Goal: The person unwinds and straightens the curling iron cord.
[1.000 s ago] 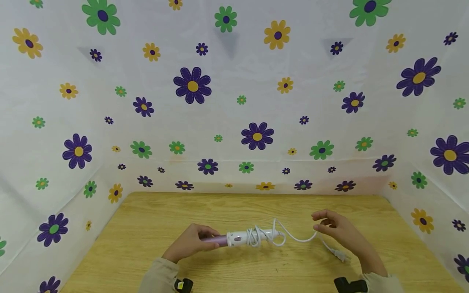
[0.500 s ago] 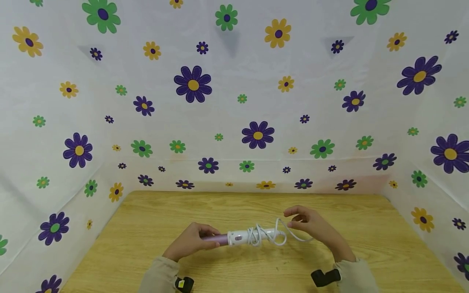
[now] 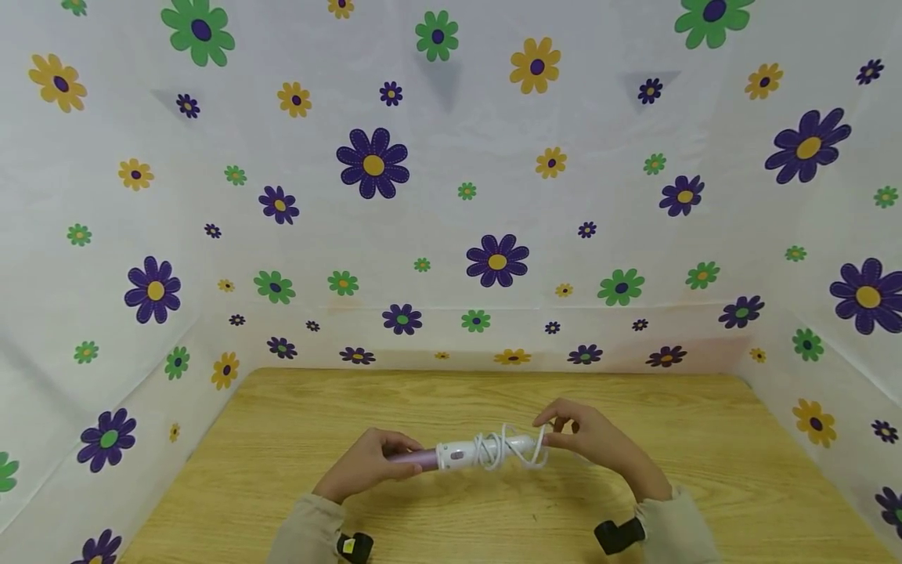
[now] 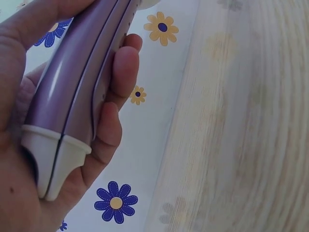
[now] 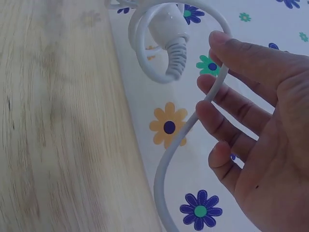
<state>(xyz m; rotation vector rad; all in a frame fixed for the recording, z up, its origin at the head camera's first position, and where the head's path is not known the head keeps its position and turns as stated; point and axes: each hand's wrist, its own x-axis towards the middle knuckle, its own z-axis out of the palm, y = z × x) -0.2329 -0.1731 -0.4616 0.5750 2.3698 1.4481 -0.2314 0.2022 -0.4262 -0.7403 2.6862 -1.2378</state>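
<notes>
A purple and white hair straightener (image 3: 456,456) is held level a little over the table, its length running left to right. My left hand (image 3: 368,467) grips its purple end; in the left wrist view the fingers curl round the split purple body (image 4: 72,87) with its white tip. Several loops of white power cord (image 3: 491,452) wrap the white handle. My right hand (image 3: 595,442) is at the handle's right end, pinching the cord (image 5: 166,169) between thumb and fingers. In the right wrist view the ribbed cord base (image 5: 176,59) shows, and the cord trails down past the palm.
A pale wood table (image 3: 296,415) lies beneath both hands. White cloth walls (image 3: 437,219) printed with flowers enclose it at the back and sides. Black wrist-camera mounts (image 3: 620,536) sit at both sleeves. The cord's plug is out of sight.
My right hand has moved left along the cord, from well out to the right to the handle's end. The cord loops have shifted. My left hand keeps its grip in place.
</notes>
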